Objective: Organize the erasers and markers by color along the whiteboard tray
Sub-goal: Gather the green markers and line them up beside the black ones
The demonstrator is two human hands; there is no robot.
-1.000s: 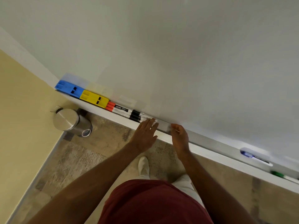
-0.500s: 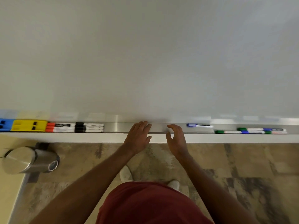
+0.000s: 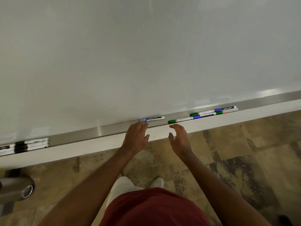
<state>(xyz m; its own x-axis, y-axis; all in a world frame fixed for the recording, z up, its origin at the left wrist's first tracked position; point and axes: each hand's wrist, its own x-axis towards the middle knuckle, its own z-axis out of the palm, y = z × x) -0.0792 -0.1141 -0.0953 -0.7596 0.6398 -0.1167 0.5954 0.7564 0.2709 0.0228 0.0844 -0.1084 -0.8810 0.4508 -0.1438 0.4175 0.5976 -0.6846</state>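
Note:
The metal whiteboard tray [image 3: 104, 132] runs across the view, rising to the right. My left hand [image 3: 136, 137] lies flat over it, fingertips just short of the cap of a blue marker [image 3: 151, 119]. My right hand [image 3: 180, 138] hovers open below a green-capped marker [image 3: 180, 120]. Further right lie more green and blue markers [image 3: 215, 111] in two rows. Black-capped markers [image 3: 31, 144] lie at the far left. Both hands hold nothing.
A metal pedal bin [image 3: 15, 187] stands on the floor at the lower left. The whiteboard [image 3: 146, 54] fills the upper view. Patterned floor [image 3: 244, 152] lies below the tray, with my feet near the wall.
The view has swung right: the blue and yellow erasers and red markers have left the frame. Both hands have moved right along the tray toward the blue and green markers.

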